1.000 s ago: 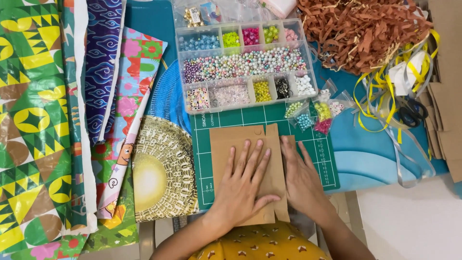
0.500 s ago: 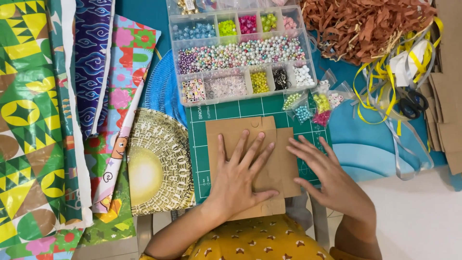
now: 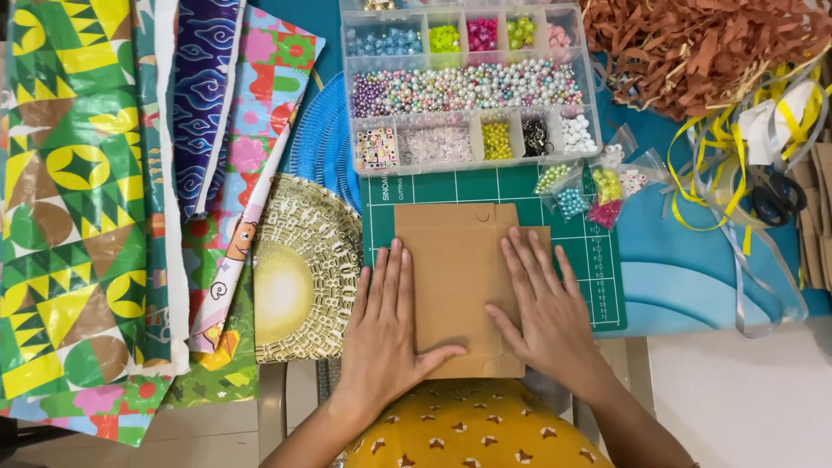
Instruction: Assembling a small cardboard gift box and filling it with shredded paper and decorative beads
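A: Layout, big to small?

B: Bench (image 3: 737,399) is covered. Patterned wrapping sheets (image 3: 78,217) fill the left side. Blue mat (image 3: 693,277) on the right, brown paper shred (image 3: 702,43) top right, yellow and silver ribbon (image 3: 737,165) below the shred with scissors (image 3: 776,195) lying in it. Clear bead box (image 3: 472,87) at top centre, green cutting mat (image 3: 598,277) under the work, gold doily (image 3: 303,269) just left of the cutting mat. Small bead bags (image 3: 589,186) sit between the box and the ribbon.

A: The card?

B: Brown card (image 3: 455,277), folded flat, lies on the cutting mat, dead centre, right in front of the person. Long axis runs away from the body, near edge hanging past the mat toward the lap.

A: Hands?

B: Both open, palms down, fingers spread, gripping nothing. Left hand (image 3: 386,334) presses the left half of the card, thumb crossing its lower middle. Right hand (image 3: 542,308) lies on the right edge, over a narrow flap there.

A: Which one's nearer?

B: Equal. Both touching it, one per long side, fingers pointing along the long axis. A bare strip of card shows between them.
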